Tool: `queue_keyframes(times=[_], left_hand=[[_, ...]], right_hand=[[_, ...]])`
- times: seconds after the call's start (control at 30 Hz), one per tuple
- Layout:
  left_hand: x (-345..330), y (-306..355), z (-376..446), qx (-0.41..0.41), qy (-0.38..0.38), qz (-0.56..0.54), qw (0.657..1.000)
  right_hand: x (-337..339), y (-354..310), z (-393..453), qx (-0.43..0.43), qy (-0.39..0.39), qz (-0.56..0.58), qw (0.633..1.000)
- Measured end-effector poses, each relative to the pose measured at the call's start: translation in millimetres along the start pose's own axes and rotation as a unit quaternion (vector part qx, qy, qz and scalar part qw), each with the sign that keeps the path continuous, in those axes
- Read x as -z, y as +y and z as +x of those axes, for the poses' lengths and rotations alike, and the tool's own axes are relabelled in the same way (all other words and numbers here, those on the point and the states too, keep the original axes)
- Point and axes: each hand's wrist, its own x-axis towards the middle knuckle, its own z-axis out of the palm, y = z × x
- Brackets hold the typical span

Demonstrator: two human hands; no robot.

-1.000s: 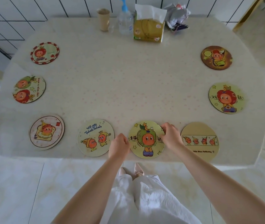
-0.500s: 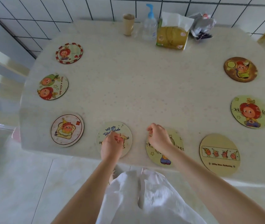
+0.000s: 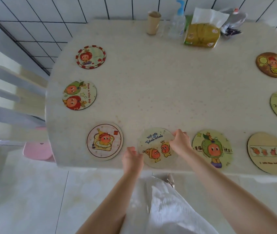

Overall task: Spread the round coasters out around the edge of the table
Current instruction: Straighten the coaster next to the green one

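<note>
1. Cream speckled tabletop (image 3: 159, 92) carries eight round printed coasters near its rim, all lying flat and apart from one another.
2. At about six o'clock lies the pale round "we are" coaster with two orange figures (image 3: 156, 147); both hands are on it.
3. Left hand (image 3: 131, 160) sits at that coaster's seven o'clock edge, fingers curled together, tips touching the rim.
4. Right hand (image 3: 180, 141) grips the two o'clock edge, fingers bunched and pinching the rim.
5. Toast-picture round coaster (image 3: 104, 141) lies toward seven o'clock, green-headed figure coaster (image 3: 213, 149) toward five.
6. At twelve o'clock stand a tan paper cup (image 3: 153, 22), a clear pump bottle (image 3: 177, 19) and a yellow tissue pack (image 3: 202, 34).
</note>
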Motion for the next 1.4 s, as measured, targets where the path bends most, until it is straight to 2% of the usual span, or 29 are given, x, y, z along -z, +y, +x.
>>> queue_keyframes(times=[0.1,0.17,0.33,0.5,0.6,0.87,1.4], left_hand=[[1,2,6,0.030,-0.037,-0.045,0.998],[3,5,8,0.035,-0.031,-0.065,0.997],[6,14,11,0.038,-0.061,-0.103,0.992],[13,22,20,0.024,-0.035,-0.138,0.989],[22,21,29,0.017,-0.031,-0.132,0.991],[26,4,34,-0.042,-0.026,-0.040,0.998],[19,5,36,-0.109,-0.005,-0.004,0.994]], right_hand=[[2,1,1,-0.014,0.020,0.001,1.000],[4,2,-1,-0.025,0.029,0.019,0.999],[4,4,-8,-0.048,0.010,0.110,0.993],[-2,14,-17,-0.072,-0.004,0.226,0.972],[-8,20,-23,-0.066,-0.003,0.257,0.964],[-28,27,-31,-0.021,0.051,0.232,0.971],[-23,32,-25,0.017,0.073,0.211,0.975]])
